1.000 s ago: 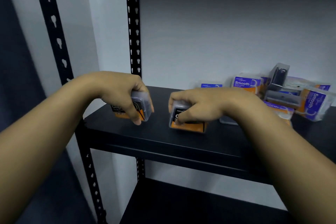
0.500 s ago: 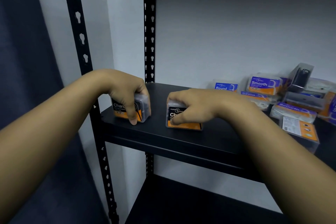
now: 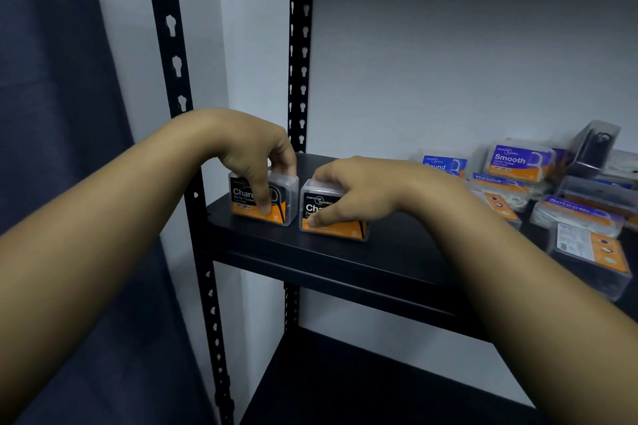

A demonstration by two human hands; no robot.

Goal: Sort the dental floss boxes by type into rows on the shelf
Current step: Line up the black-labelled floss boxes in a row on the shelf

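Two black-and-orange charcoal floss boxes stand upright side by side at the left end of the black shelf [image 3: 345, 262]. My left hand [image 3: 252, 155] grips the left charcoal box [image 3: 283, 197] from above, thumb on its front label. My right hand [image 3: 359, 190] holds the right charcoal box [image 3: 336, 226] the same way, thumb pressed on the orange band. Both boxes rest on the shelf board, a small gap between them.
A jumbled pile of purple and blue floss boxes [image 3: 518, 162] marked Smooth and Round fills the shelf's right side, with one box [image 3: 590, 252] lying label-up near the front edge. Black slotted uprights [image 3: 298, 45] stand at the left; a lower shelf [image 3: 345, 390] lies below.
Both charcoal boxes have been set down upright on the shelf and nudged closer together. My view has shifted left, so the pile sits further right.
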